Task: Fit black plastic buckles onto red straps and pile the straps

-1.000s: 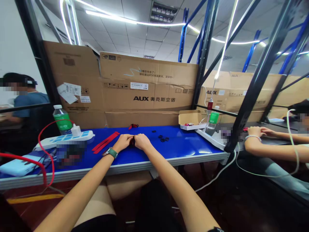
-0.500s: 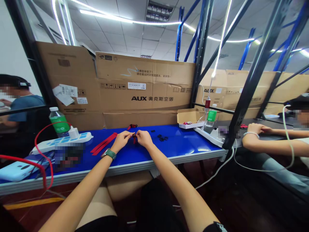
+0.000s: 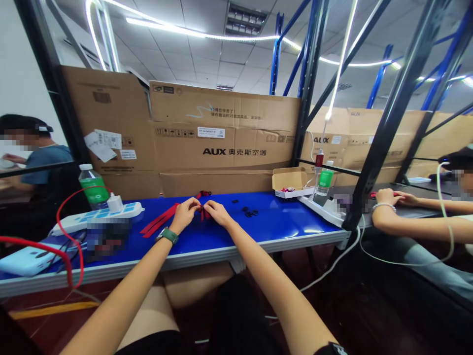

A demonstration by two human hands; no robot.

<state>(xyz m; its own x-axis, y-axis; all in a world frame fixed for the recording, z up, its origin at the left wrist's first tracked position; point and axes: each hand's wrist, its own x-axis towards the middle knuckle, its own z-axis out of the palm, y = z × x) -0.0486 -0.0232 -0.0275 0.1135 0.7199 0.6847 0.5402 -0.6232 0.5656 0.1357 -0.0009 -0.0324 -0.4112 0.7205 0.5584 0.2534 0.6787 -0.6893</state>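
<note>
Over the blue table, my left hand point(image 3: 187, 213) and my right hand point(image 3: 219, 215) meet with fingers pinched. Between them is a short red strap point(image 3: 202, 215), its end hanging down, with a small dark piece at the fingertips that is too small to make out. Both hands are closed on the strap. Left of my left hand lie red straps point(image 3: 159, 222), flat on the table. Just behind my hands sits another red strap with a black buckle point(image 3: 204, 194). Several small black plastic buckles point(image 3: 251, 213) lie to the right of my right hand, one apart from the others.
An open small carton point(image 3: 288, 190) stands at the back right, near a white power strip point(image 3: 321, 212). On the left are another power strip point(image 3: 98, 217), a bottle point(image 3: 92, 187), a light blue device point(image 3: 29, 259) and a red cable point(image 3: 59, 217). Cardboard point(image 3: 229, 133) walls the back.
My hands have shifted slightly left in view and stay close together. More of the red strap now shows between them. The view has moved a little.
</note>
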